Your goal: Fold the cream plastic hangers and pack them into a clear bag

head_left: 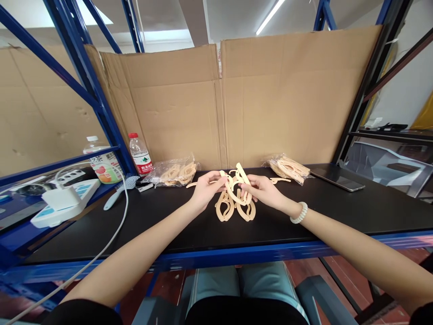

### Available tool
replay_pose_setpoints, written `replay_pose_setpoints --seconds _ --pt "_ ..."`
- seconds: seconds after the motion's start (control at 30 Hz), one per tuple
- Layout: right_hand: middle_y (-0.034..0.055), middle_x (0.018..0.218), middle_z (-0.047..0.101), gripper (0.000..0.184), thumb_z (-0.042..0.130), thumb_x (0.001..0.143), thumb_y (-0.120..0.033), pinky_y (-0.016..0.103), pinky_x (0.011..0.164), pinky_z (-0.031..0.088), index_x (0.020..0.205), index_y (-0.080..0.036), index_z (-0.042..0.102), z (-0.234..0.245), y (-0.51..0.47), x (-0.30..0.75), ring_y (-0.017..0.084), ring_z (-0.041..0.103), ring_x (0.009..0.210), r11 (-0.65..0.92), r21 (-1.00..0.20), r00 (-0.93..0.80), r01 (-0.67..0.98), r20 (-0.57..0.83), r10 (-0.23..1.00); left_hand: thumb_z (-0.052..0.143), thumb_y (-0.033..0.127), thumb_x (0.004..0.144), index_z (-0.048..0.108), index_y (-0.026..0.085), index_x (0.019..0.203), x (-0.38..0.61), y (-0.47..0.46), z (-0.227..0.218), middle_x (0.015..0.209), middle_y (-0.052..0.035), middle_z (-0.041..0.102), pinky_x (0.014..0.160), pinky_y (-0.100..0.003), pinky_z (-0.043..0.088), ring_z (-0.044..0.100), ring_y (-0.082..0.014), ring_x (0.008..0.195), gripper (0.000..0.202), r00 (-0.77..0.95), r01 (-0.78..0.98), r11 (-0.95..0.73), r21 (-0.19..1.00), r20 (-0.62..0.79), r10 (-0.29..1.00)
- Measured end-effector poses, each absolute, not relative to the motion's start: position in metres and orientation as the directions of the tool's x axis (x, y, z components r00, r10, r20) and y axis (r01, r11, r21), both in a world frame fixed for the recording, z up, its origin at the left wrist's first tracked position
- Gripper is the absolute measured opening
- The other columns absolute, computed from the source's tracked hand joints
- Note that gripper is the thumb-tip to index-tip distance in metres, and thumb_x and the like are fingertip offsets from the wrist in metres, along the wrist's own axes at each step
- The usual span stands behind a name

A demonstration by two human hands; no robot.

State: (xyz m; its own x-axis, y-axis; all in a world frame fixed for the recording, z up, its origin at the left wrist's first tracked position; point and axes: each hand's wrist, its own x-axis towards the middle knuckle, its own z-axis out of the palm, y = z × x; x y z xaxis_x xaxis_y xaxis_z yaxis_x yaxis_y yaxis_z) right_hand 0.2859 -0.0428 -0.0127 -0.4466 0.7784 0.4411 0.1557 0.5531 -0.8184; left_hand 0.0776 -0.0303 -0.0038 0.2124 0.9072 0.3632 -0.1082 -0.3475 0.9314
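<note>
A beige folding clothes hanger [242, 174] is held up between my two hands above the black tabletop. My left hand [207, 188] pinches its left side between thumb and fingers. On its right side, my right hand [264, 190] has its fingers closed around an arm of the hanger. Just below lie two more folded hangers, one on the left [222, 215] and one on the right [249, 215], partly covered by the held one. Ends of other beige hanger pieces stick out behind my left hand and beyond my right hand [280, 180].
Clear bags of hangers lie at the back left [179, 173] and back right [291, 168]. A phone [338, 179] rests on the right. At left are a red-capped bottle [140, 155], a hairbrush [118, 193] and a power strip [84, 194] with a trailing white cable. Cardboard [287, 99] walls the back.
</note>
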Motion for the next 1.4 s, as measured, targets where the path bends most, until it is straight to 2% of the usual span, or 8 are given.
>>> replay_pose_setpoints --seconds 0.17,0.47,0.57,0.73,0.9,1.0,1.23,1.4 --pt "0.0025 0.068 0.068 0.030 0.056 0.088 -0.047 0.023 0.041 0.045 0.086 -0.017 0.059 -0.012 -0.042 0.286 0.013 0.060 0.049 0.533 -0.827 -0.394 0.178 0.436 0.809 0.079 0.035 0.069 0.069 0.015 0.088 0.079 -0.034 -0.002 0.088 -0.0046 0.070 0.081 -0.032 0.056 0.066 -0.0160 0.083 0.029 0.237 -0.095 -0.384 0.918 0.396 0.887" --pt "0.0028 0.072 0.068 0.035 0.055 0.088 -0.050 0.024 0.048 0.049 0.087 -0.016 0.062 -0.001 -0.054 0.282 0.015 0.063 0.057 0.582 -0.786 -0.560 0.211 0.391 0.731 0.076 0.037 0.073 0.069 0.016 0.096 0.084 -0.042 0.000 0.093 -0.0054 0.070 0.077 -0.033 0.056 0.066 -0.0184 0.086 0.033 0.277 -0.094 -0.386 0.918 0.397 0.875" --pt "0.0032 0.073 0.067 0.038 0.052 0.089 -0.051 0.024 0.049 0.046 0.086 -0.015 0.063 -0.002 -0.053 0.281 0.013 0.060 0.057 0.596 -0.775 -0.573 0.208 0.397 0.717 0.075 0.039 0.074 0.069 0.015 0.096 0.084 -0.043 0.002 0.094 -0.0064 0.070 0.076 -0.032 0.056 0.065 -0.0185 0.084 0.034 0.294 -0.070 -0.394 0.916 0.397 0.870" --pt "0.0019 0.072 0.059 0.043 0.047 0.092 -0.051 0.024 0.054 0.037 0.076 -0.014 0.062 0.000 -0.050 0.277 0.011 0.048 0.060 0.679 -0.692 -0.522 0.244 0.497 0.694 0.076 0.039 0.073 0.067 0.014 0.088 0.086 -0.044 0.003 0.083 -0.0031 0.068 0.071 -0.030 0.056 0.065 -0.0162 0.077 0.030 0.305 -0.072 -0.380 0.922 0.383 0.872" --pt "-0.0036 0.066 0.044 0.034 0.056 0.087 -0.048 0.023 0.054 0.033 0.073 -0.016 0.053 0.003 -0.050 0.275 0.009 0.038 0.060 0.708 -0.651 -0.441 0.273 0.569 0.694 0.076 0.037 0.073 0.067 0.015 0.089 0.087 -0.046 0.001 0.083 -0.0023 0.067 0.068 -0.026 0.056 0.065 -0.0138 0.074 0.028 0.314 -0.064 -0.398 0.915 0.398 0.862" --pt "-0.0047 0.064 0.041 0.030 0.059 0.085 -0.042 0.023 0.054 0.031 0.071 -0.017 0.051 0.004 -0.051 0.277 0.009 0.036 0.059 0.721 -0.634 -0.437 0.281 0.584 0.684 0.076 0.036 0.073 0.067 0.015 0.092 0.088 -0.046 -0.001 0.086 -0.0030 0.067 0.068 -0.027 0.057 0.065 -0.0143 0.075 0.029 0.337 -0.059 -0.421 0.905 0.415 0.845" --pt "-0.0021 0.069 0.050 0.030 0.062 0.080 -0.045 0.022 0.050 0.035 0.074 -0.016 0.053 0.011 -0.049 0.284 0.009 0.044 0.058 0.579 -0.796 -0.433 0.176 0.466 0.772 0.073 0.039 0.076 0.065 0.017 0.104 0.088 -0.048 0.000 0.094 -0.0052 0.068 0.076 -0.032 0.058 0.066 -0.0172 0.083 0.037 0.368 -0.041 -0.405 0.914 0.390 0.844" --pt "-0.0043 0.059 0.045 0.025 0.065 0.076 -0.037 0.020 0.040 0.029 0.074 -0.016 0.052 0.008 -0.033 0.308 0.006 0.037 0.045 0.318 -0.931 -0.309 0.181 0.253 0.917 0.073 0.039 0.075 0.061 0.019 0.113 0.074 -0.038 0.005 0.095 -0.0048 0.066 0.075 -0.033 0.057 0.065 -0.0151 0.080 0.044 0.365 0.083 -0.389 0.917 0.336 0.868"
